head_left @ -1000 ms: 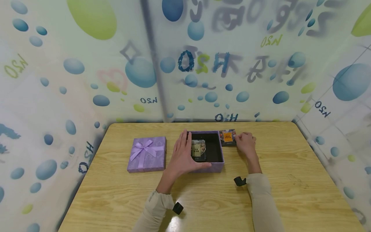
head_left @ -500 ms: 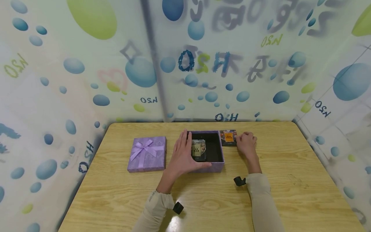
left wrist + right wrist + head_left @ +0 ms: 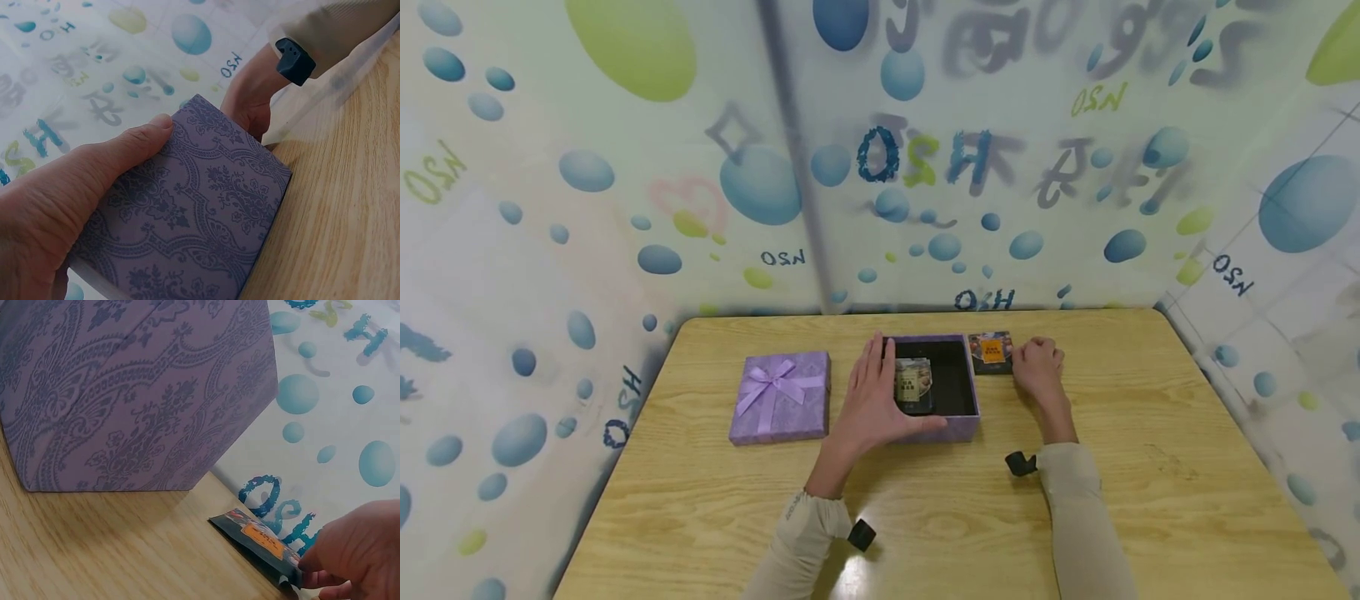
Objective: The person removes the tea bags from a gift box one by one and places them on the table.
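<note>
Head view: the purple box (image 3: 951, 430) stands near the middle of the far edge of the bench (image 3: 925, 517), mouth up, so I can see into it. My left hand (image 3: 872, 400) spans its left side: fingers straight along the left rim, thumb well apart from them and laid along the near wall. I judge this spread to be for steadying, since bearing on two sides should resist both sliding and turning. The left wrist view confirms the thumb at the top of the patterned wall; the other fingers are hidden there.

My right hand (image 3: 1039, 365) has thumb and finger together, pinching the right edge of the orange-labelled packet (image 3: 992, 368). The packet is just beside the box's right wall, toward the bench's far edge, label up. Right wrist view: only one end is gripped, a hold that probably suits a thin pouch and leaves the label uncovered. Whether its whole underside meets the bench, I cannot tell.

Inside the box, the pale-labelled packet (image 3: 917, 387) rests toward the left wall.

The lid (image 3: 805, 417) lies between the box and the bench's left edge, bow (image 3: 775, 383) uppermost, presumably so the bow is not crushed.
</note>
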A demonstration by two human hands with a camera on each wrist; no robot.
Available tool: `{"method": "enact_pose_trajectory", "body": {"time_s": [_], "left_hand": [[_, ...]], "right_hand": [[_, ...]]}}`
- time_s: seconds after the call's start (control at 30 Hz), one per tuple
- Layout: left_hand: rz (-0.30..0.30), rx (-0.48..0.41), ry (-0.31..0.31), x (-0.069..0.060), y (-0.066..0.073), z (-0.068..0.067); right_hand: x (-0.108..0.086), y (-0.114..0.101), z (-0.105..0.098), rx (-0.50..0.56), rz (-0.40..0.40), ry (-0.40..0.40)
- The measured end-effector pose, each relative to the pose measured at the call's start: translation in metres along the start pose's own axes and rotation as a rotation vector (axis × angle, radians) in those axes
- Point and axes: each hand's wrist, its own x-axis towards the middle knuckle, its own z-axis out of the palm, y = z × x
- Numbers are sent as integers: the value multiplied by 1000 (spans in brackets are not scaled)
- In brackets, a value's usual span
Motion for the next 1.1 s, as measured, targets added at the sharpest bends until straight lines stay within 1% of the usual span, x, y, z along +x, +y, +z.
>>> {"method": "enact_pose_trajectory", "body": {"time_s": [0.33, 0.57, 0.77, 0.87, 0.93, 1.1], "left_hand": [[-2, 2, -4, 0, 0, -1], [-2, -2, 1, 0, 0, -1], [7, 14, -2, 0, 0, -1], [7, 16, -7, 0, 0, -2], [5, 12, -8, 0, 1, -2], [4, 11, -6, -1, 1, -2]], "right_hand": [[-3, 0, -3, -5, -50, -12], [-3, 1, -3, -16, -62, -3], [-5, -2, -1, -81, -45, -61], [-6, -2, 0, -71, -44, -78], [-5, -1, 0, -55, -56, -81], [-3, 1, 1, -57, -78, -88]]}}
